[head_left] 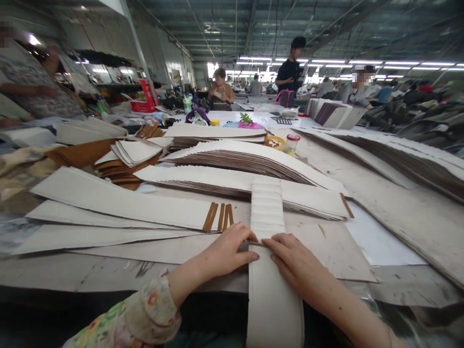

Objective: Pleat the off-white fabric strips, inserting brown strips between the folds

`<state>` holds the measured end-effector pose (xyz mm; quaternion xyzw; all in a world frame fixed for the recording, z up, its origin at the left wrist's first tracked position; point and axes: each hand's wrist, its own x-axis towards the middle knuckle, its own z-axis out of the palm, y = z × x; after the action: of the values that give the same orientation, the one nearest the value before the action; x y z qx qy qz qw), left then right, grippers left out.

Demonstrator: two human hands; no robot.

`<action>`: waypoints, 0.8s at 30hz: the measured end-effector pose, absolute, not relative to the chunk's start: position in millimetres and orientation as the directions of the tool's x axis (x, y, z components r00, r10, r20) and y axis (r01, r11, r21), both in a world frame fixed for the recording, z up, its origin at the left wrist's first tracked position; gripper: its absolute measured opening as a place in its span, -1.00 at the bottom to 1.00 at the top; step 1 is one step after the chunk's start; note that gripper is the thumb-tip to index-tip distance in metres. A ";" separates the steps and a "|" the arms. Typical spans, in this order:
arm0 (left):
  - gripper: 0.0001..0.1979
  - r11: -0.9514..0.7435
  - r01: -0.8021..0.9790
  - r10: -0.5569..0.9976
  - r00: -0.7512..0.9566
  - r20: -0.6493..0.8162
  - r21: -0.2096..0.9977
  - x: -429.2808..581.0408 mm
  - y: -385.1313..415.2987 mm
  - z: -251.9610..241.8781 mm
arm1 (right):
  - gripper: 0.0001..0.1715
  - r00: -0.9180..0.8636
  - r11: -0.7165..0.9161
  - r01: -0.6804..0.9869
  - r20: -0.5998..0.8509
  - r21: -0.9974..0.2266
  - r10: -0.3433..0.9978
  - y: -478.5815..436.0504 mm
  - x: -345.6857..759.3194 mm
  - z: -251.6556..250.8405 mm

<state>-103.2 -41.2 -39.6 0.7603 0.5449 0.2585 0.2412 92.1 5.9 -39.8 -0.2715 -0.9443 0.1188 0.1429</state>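
Observation:
A long off-white strip of sheet material (273,295) runs toward me across the table edge, its near end hanging over. Its far part (267,208) has several crosswise creases and lies over a stack of similar strips (217,179). My left hand (235,247) pinches the strip's left edge at a crosswise fold or seam. Opposite it, my right hand (292,258) grips the right edge, fingertips on top along the same line. The fingertips of both hands nearly meet. Several short brown strips (219,216) lie on a white panel (119,199) left of my hands.
More stacked strips (246,157) fan out behind, and others (384,154) lie at the right. Brown pieces (119,174) are heaped at left. A lidded jar (291,144) and a yellow bowl (275,142) stand farther back. Several people work beyond the table (174,193).

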 end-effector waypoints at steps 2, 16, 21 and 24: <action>-0.79 -0.307 0.707 0.947 0.293 0.132 0.637 -103.5 -39.7 -38.4 | -0.54 -0.822 0.829 0.447 0.210 -0.337 0.529 6.8 90.4 -38.0; -0.74 -0.500 0.842 0.861 0.461 0.214 0.202 -107.2 -52.8 -52.8 | -0.59 -0.837 0.891 0.453 0.349 0.008 0.422 -8.2 84.7 -47.9; -0.67 -0.526 0.833 0.844 0.488 0.220 0.173 -113.9 -60.9 -57.5 | -0.59 -0.821 0.884 0.467 0.381 0.019 0.425 -13.3 95.1 -46.6; -0.67 -0.517 0.823 0.853 0.472 0.222 0.236 -115.8 -63.8 -56.3 | -0.64 -0.751 0.829 0.558 0.445 0.032 0.488 -18.7 98.9 -53.7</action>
<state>-115.8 -63.8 -56.3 0.8566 0.4890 0.1572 0.0483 98.9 -18.7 -53.7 -0.2807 -0.9320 -0.0815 0.2142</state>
